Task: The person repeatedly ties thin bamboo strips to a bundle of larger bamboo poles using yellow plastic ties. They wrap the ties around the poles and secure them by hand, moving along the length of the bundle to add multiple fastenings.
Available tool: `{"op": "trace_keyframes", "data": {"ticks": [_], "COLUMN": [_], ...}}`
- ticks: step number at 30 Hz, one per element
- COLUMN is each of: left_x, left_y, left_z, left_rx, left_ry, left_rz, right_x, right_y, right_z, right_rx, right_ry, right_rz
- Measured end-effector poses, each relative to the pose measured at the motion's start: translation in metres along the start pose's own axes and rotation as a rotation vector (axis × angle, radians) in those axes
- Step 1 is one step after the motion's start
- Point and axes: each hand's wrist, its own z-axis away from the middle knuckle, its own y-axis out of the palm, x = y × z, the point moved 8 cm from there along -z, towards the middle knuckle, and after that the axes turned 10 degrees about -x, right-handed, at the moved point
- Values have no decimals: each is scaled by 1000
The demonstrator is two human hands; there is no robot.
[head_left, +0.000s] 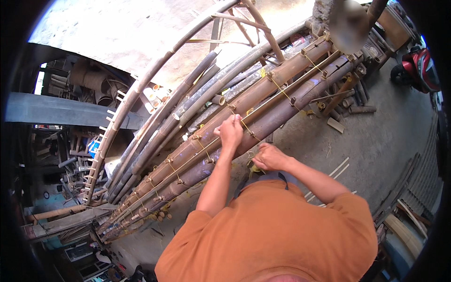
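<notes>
Two long brown bamboo poles run diagonally across the head view: an upper pole [202,134] and a darker lower pole [272,117]. A thin strip [277,91] lies lengthwise between them. Yellow cord [281,88] crosses the poles at intervals, caught on short wooden pegs [292,101]. My left hand [230,131] is closed over the poles, with a length of cord running from its fingertips toward the lower pole. Nearer my body, my right hand [270,157] is closed on yellow cord, and a loose bunch of it hangs below the fingers.
Beyond the poles, more bamboo [188,105] lies stacked beside a curved bamboo frame [141,82] with pegs. Light strips [340,167] lie on the concrete floor [376,136] at right. A red motorbike [423,70] stands at far right, and a grey beam [70,110] crosses at left.
</notes>
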Motion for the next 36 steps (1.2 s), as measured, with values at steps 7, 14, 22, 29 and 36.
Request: {"op": "trace_keyframes", "data": {"ticks": [7, 14, 22, 29, 36], "left_x": [1, 62, 160, 185, 142], "left_y": [-9, 15, -112, -88, -107], "left_z": [-131, -123, 33, 58, 50], "left_rx": [-62, 190, 334, 0, 123], "left_ry": [-153, 16, 96, 187, 31], "left_rz": [566, 207, -162, 167, 148], "right_x": [10, 44, 83, 133, 10], "right_y": [0, 12, 174, 103, 102], "right_z": [-5, -13, -14, -175, -232], "right_rx": [-17, -210, -382, -898, -146], "right_ry": [95, 263, 1005, 572, 448], "right_rz": [52, 363, -1360, -847, 251]}}
